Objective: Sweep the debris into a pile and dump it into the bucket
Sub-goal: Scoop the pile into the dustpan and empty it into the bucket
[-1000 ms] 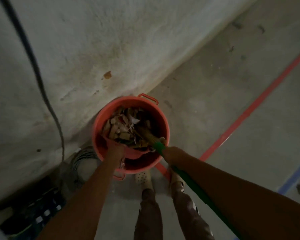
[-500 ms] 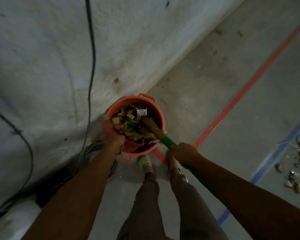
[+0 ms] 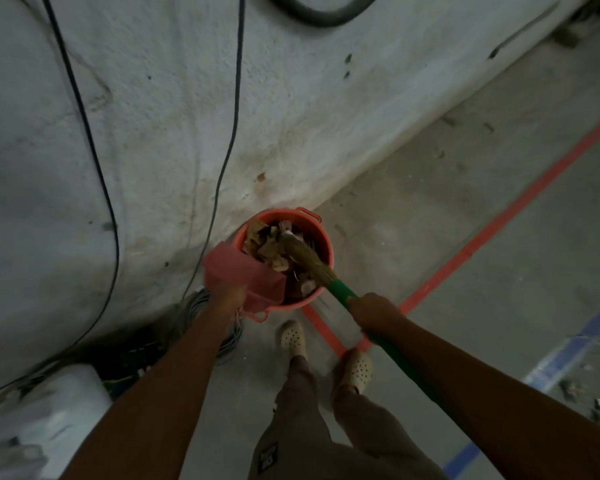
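I see the orange bucket [image 3: 321, 239], heaped with brown debris [image 3: 262, 245], just ahead of both hands. My left hand [image 3: 227, 294] (blurred) holds the pink dustpan [image 3: 236, 268] at its rim. My right hand [image 3: 371, 310] grips the green-handled broom [image 3: 312, 261].

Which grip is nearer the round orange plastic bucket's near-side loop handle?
Left. Left grip, holding the pink plastic dustpan, is right beside that loop handle; right grip is across the orange bucket, on the green broom stick.
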A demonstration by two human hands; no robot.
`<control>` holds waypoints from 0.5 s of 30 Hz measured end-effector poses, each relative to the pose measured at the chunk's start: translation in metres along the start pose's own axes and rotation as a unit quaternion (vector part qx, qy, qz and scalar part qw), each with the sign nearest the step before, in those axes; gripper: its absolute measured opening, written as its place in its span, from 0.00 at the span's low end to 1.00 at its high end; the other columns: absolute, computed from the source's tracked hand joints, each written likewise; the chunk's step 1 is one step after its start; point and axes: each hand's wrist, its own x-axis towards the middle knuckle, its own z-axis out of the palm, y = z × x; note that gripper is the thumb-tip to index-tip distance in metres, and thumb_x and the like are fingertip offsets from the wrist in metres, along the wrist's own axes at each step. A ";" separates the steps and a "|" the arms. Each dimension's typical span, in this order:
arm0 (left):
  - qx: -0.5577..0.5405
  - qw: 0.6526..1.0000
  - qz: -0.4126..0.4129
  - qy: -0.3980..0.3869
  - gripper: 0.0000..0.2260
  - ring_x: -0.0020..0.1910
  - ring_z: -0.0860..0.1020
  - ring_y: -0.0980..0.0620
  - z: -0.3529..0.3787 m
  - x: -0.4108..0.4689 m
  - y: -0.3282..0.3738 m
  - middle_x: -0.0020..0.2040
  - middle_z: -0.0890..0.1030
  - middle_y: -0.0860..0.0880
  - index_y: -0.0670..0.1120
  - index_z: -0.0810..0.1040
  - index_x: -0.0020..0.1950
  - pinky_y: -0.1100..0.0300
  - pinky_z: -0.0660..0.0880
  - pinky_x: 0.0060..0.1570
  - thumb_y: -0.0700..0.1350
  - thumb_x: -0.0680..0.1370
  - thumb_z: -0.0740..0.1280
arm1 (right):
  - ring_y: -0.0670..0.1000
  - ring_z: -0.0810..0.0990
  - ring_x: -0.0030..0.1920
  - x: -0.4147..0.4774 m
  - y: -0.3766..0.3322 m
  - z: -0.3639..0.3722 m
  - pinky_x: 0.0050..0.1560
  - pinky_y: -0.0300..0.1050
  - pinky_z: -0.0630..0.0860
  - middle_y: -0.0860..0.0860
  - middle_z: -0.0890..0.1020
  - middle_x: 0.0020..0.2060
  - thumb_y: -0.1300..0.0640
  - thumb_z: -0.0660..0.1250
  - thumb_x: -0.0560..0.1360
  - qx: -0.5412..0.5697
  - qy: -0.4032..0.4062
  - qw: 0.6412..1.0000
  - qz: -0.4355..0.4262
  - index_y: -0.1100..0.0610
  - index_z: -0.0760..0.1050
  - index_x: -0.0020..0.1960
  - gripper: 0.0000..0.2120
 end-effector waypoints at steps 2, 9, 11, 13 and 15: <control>-0.007 1.000 -0.011 -0.010 0.13 0.35 0.75 0.46 0.001 -0.014 0.000 0.42 0.79 0.39 0.36 0.78 0.57 0.54 0.74 0.40 0.44 0.83 0.61 | 0.45 0.71 0.26 -0.013 0.010 -0.006 0.25 0.36 0.69 0.50 0.75 0.33 0.48 0.55 0.84 -0.040 0.004 0.999 -0.019 0.58 0.73 0.45 0.17; 0.045 0.999 0.021 0.010 0.14 0.37 0.78 0.40 0.016 -0.067 0.004 0.37 0.76 0.37 0.33 0.76 0.50 0.51 0.76 0.42 0.45 0.83 0.60 | 0.47 0.73 0.26 -0.044 0.030 -0.032 0.28 0.39 0.72 0.51 0.76 0.32 0.47 0.54 0.84 -0.115 0.048 0.990 -0.063 0.56 0.70 0.39 0.19; 0.052 0.998 0.021 0.018 0.16 0.28 0.70 0.46 0.021 -0.078 0.002 0.32 0.70 0.42 0.40 0.69 0.37 0.57 0.69 0.32 0.44 0.83 0.60 | 0.48 0.75 0.27 -0.053 0.037 -0.036 0.27 0.39 0.73 0.52 0.77 0.33 0.46 0.54 0.84 -0.125 0.061 0.988 -0.068 0.56 0.69 0.39 0.20; 0.051 0.998 0.035 0.014 0.16 0.27 0.67 0.49 0.025 -0.092 0.001 0.31 0.68 0.44 0.44 0.66 0.34 0.59 0.64 0.28 0.42 0.83 0.60 | 0.48 0.76 0.25 -0.064 0.045 -0.039 0.24 0.38 0.73 0.53 0.78 0.32 0.45 0.54 0.84 -0.135 0.060 0.986 -0.076 0.57 0.69 0.39 0.20; 0.045 0.998 0.051 0.012 0.16 0.26 0.66 0.49 0.027 -0.104 -0.001 0.29 0.68 0.44 0.43 0.67 0.34 0.60 0.63 0.27 0.41 0.82 0.59 | 0.48 0.76 0.27 -0.076 0.053 -0.042 0.23 0.39 0.73 0.52 0.78 0.34 0.47 0.53 0.84 -0.148 0.048 0.985 -0.078 0.56 0.68 0.40 0.19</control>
